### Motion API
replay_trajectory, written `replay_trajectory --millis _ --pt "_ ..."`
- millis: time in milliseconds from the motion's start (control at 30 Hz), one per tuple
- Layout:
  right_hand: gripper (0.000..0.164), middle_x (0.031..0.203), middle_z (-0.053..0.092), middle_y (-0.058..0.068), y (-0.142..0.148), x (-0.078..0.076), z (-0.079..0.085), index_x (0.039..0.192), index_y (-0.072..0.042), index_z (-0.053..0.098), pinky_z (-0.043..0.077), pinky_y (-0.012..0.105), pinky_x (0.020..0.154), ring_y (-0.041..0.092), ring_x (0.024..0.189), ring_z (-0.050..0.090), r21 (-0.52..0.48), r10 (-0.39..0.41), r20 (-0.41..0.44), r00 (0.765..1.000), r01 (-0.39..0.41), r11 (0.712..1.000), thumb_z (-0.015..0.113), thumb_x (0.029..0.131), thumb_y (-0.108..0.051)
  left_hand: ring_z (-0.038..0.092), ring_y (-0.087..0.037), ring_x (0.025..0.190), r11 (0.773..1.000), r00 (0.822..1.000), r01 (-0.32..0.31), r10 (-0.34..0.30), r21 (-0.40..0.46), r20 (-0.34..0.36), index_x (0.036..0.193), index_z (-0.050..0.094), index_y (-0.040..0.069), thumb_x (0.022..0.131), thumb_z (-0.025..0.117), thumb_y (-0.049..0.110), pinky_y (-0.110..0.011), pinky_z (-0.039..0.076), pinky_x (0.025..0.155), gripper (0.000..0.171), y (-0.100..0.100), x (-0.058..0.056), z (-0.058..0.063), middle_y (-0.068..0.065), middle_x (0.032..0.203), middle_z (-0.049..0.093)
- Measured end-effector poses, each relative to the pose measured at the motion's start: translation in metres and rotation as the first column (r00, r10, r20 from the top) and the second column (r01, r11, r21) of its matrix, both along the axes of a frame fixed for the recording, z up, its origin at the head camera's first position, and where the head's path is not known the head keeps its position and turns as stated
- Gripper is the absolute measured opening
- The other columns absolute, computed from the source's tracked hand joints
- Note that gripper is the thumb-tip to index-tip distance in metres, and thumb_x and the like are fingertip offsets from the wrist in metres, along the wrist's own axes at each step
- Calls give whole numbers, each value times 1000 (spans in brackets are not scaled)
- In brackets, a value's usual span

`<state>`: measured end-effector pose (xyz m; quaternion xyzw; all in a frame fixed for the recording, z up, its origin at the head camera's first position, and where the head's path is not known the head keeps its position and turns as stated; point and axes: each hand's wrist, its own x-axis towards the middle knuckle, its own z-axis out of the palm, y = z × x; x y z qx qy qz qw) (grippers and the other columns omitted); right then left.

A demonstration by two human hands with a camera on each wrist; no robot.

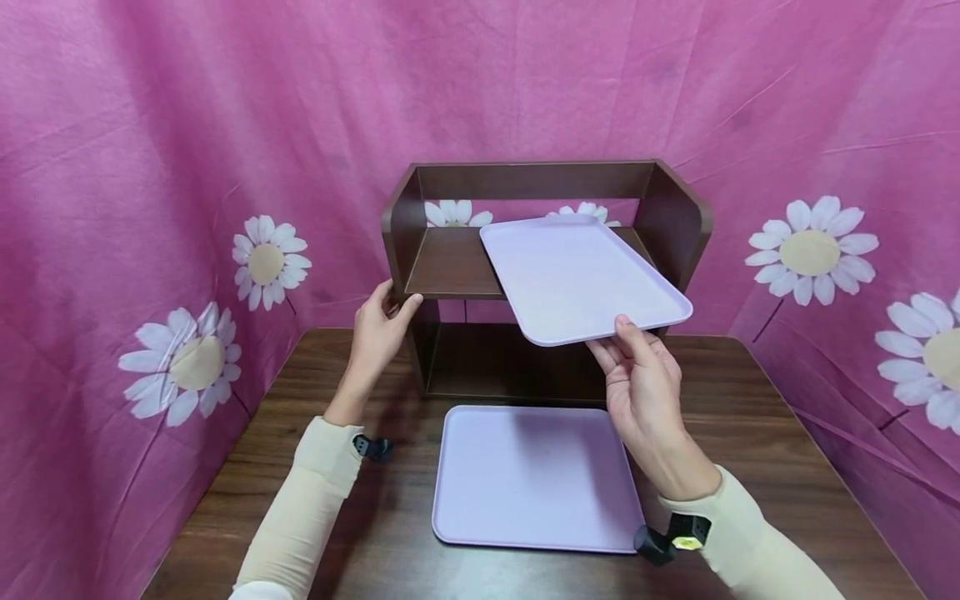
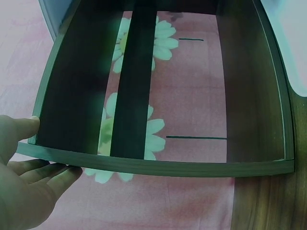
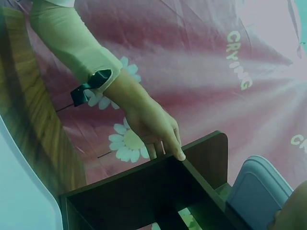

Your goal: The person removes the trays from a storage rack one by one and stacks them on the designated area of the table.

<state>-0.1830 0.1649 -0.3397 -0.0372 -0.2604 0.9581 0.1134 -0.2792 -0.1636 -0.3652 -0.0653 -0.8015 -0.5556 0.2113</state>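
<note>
A dark brown two-tier shelf [image 1: 525,179] stands on the wooden table. My left hand [image 1: 377,335] grips its left side where the upper board meets the side panel; in the left wrist view the thumb of that hand [image 2: 24,187] lies on one face, with fingers beneath the edge. My right hand [image 1: 647,392] pinches the near edge of a light purple tray [image 1: 581,271], thumb on top and fingers under it. The tray's far part reaches over the upper board, while its near end sticks out in front. A second light purple tray [image 1: 532,479] lies flat on the table before the shelf.
A pink curtain with white daisies [image 1: 195,362] surrounds the table [image 1: 300,433] at the back and sides. The shelf's side panels [image 1: 678,221] rise above the upper board, and a rail crosses its back. Below is an open lower compartment [image 1: 517,362].
</note>
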Motion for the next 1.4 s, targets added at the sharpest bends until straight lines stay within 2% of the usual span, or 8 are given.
replay_trajectory --millis 400,1067,1400 --pt "6 101 81 18 7 4 1 102 6 66 68 40 88 24 97 80 -5 22 -52 998 -22 1000 61 104 5 66 -37 133 1000 1000 -2 2 -1 8 148 58 -1 101 75 22 -44 57 113 55 1 1 -1 -26 142 67" --pt "15 106 81 21 18 12 8 116 9 67 68 41 88 27 100 80 29 87 -134 987 -84 996 56 107 4 66 -38 132 1000 1000 -13 13 -4 5 148 58 -2 101 76 21 -44 57 113 54 0 0 -1 -26 142 67" --pt "18 100 81 23 24 14 11 108 12 71 69 42 84 27 94 81 59 80 -174 981 -70 996 53 107 6 67 -38 132 1000 1000 -14 14 -6 -3 147 59 -1 101 75 21 -44 57 113 53 -1 -1 0 -26 141 67"
